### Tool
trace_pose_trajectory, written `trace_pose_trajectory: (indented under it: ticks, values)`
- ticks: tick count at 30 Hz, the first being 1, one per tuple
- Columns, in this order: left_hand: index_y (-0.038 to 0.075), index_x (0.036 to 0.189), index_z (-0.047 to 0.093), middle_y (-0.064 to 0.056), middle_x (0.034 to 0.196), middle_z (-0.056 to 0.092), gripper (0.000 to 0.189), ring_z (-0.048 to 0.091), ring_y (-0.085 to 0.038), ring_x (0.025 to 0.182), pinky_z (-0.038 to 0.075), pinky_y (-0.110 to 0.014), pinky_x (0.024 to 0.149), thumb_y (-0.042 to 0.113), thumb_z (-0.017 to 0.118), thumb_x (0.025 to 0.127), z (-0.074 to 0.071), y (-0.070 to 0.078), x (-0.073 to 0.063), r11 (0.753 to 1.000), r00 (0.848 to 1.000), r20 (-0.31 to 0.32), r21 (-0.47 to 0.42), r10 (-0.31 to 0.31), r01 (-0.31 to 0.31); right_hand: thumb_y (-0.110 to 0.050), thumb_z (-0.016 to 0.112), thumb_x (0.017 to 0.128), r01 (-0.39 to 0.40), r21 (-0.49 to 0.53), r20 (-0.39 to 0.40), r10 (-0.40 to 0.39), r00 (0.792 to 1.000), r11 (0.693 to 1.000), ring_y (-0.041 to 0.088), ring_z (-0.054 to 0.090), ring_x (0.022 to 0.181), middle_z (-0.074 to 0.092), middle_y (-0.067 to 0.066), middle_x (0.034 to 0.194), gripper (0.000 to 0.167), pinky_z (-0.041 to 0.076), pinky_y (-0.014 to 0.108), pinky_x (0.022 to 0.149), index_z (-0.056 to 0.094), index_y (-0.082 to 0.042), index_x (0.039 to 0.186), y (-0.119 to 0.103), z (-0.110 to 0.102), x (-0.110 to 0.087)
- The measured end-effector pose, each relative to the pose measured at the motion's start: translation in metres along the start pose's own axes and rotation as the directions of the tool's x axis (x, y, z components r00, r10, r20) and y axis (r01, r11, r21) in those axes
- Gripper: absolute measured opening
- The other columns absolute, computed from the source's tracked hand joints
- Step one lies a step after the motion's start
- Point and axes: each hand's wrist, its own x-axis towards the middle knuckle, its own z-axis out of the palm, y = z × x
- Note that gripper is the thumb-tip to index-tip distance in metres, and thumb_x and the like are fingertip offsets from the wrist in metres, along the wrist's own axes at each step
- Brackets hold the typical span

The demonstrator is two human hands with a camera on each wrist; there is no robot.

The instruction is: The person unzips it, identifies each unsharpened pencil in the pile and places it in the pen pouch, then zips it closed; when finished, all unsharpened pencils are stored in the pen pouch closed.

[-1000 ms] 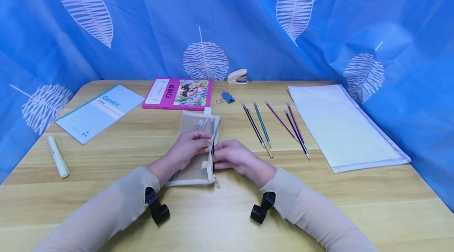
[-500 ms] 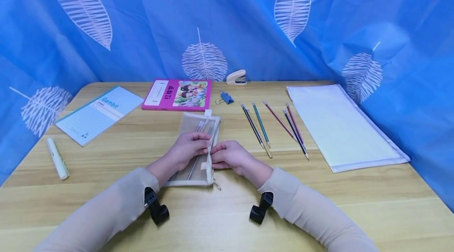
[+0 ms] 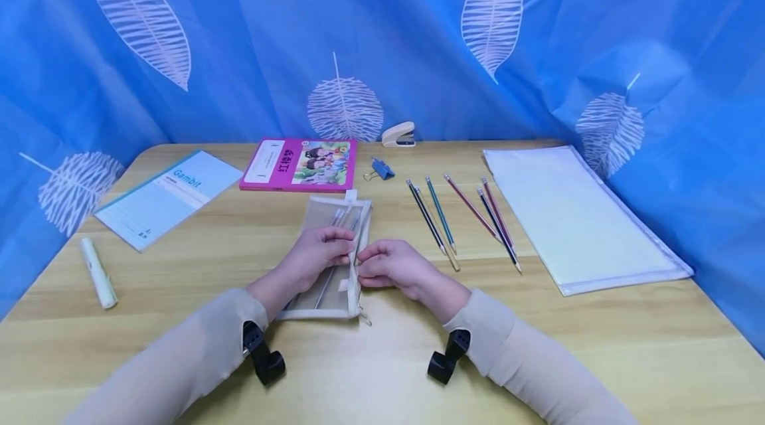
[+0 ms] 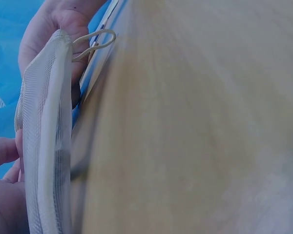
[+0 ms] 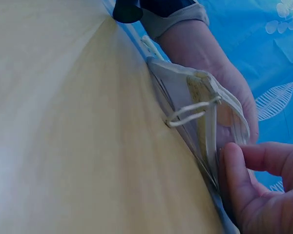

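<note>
A see-through mesh pencil case (image 3: 317, 212) with pale trim lies on the table, its zipper side facing right. Several pencils (image 3: 325, 289) show through the mesh. My left hand (image 3: 313, 255) lies over the case and pinches its upper layer near the zipper edge. From the other side, my right hand (image 3: 400, 269) pinches the same edge between thumb and fingers. In the right wrist view, the case's opening (image 5: 224, 117) gapes a little above the right thumb, and a cord loop (image 5: 193, 112) hangs at its near end.
Several loose pencils (image 3: 439, 216) lie to the right, beside a large white folder (image 3: 586, 219). Behind the case are a pink book (image 3: 275, 166), a blue binder clip (image 3: 382, 169) and a stapler (image 3: 398, 135). A notebook (image 3: 170, 199) and a pale green pen-like cylinder (image 3: 98, 272) lie left.
The dark gap along the zipper edge has narrowed under my right fingers. A pencil shows through the lower mesh where none was visible a second ago. My left hand stays in place.
</note>
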Motion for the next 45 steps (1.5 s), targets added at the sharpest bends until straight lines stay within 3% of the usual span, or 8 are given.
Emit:
trace_pose_trajectory:
  ticks: [8,17,24,30,42,45]
  values:
    - [-0.011,0.116,0.054,-0.006,0.091,0.058,0.031,0.057,-0.007,0.065,0.052,-0.018,0.064,-0.001,0.056,0.087,-0.001,-0.005,0.000,1.000,1.000,-0.004,-0.012,0.006,-0.006,0.008,0.056,0.083,0.055,-0.017,-0.005,-0.055,0.998,0.998,0.014,0.063,0.074,0.060,0.009,0.086,0.035,0.055,0.027,0.076,0.047,0.015,0.116,-0.004,-0.022,-0.006]
    - [-0.010,0.116,0.055,-0.005,0.090,0.058,0.030,0.057,-0.008,0.064,0.052,-0.019,0.064,-0.001,0.057,0.087,-0.001,-0.003,-0.002,1.000,1.000,-0.009,-0.004,0.009,-0.009,0.001,0.056,0.087,0.070,-0.103,-0.029,-0.073,0.997,0.992,0.014,0.062,0.077,0.058,0.004,0.088,0.037,0.054,0.028,0.077,0.044,0.014,0.119,-0.015,-0.069,-0.018]
    - [-0.010,0.115,0.054,-0.004,0.087,0.059,0.030,0.057,-0.008,0.063,0.052,-0.019,0.063,0.000,0.057,0.087,-0.001,-0.003,0.001,0.999,0.999,0.001,0.011,0.033,-0.033,-0.001,0.057,0.087,0.096,-0.188,-0.113,-0.118,0.987,0.978,0.011,0.062,0.077,0.060,0.002,0.086,0.040,0.054,0.026,0.074,0.043,0.014,0.122,-0.019,-0.103,-0.025]
    - [-0.012,0.115,0.054,-0.004,0.088,0.059,0.030,0.056,-0.007,0.062,0.051,-0.018,0.062,-0.002,0.057,0.087,-0.001,-0.005,0.000,0.999,0.999,0.003,-0.001,0.036,-0.036,-0.002,0.059,0.087,0.108,-0.239,-0.131,-0.142,0.981,0.965,0.009,0.062,0.080,0.061,0.002,0.090,0.043,0.054,0.025,0.076,0.043,0.014,0.124,-0.014,-0.119,-0.027]
    - [-0.012,0.115,0.053,-0.002,0.080,0.060,0.030,0.057,-0.008,0.062,0.052,-0.018,0.062,-0.002,0.057,0.087,-0.002,-0.007,0.000,0.999,0.999,0.009,-0.015,0.044,-0.044,-0.001,0.062,0.084,0.095,-0.446,-0.224,-0.214,0.951,0.890,0.006,0.059,0.077,0.063,0.011,0.094,0.039,0.052,0.021,0.070,0.051,0.012,0.118,-0.013,-0.130,-0.030]
    - [-0.012,0.115,0.054,-0.002,0.081,0.060,0.030,0.057,-0.008,0.062,0.052,-0.018,0.062,-0.002,0.057,0.087,-0.003,-0.007,0.000,0.999,0.999,0.006,-0.014,0.043,-0.043,-0.004,0.065,0.082,0.077,-0.519,-0.238,-0.230,0.944,0.851,0.007,0.058,0.078,0.063,0.014,0.097,0.040,0.051,0.019,0.069,0.053,0.010,0.117,-0.014,-0.130,-0.030]
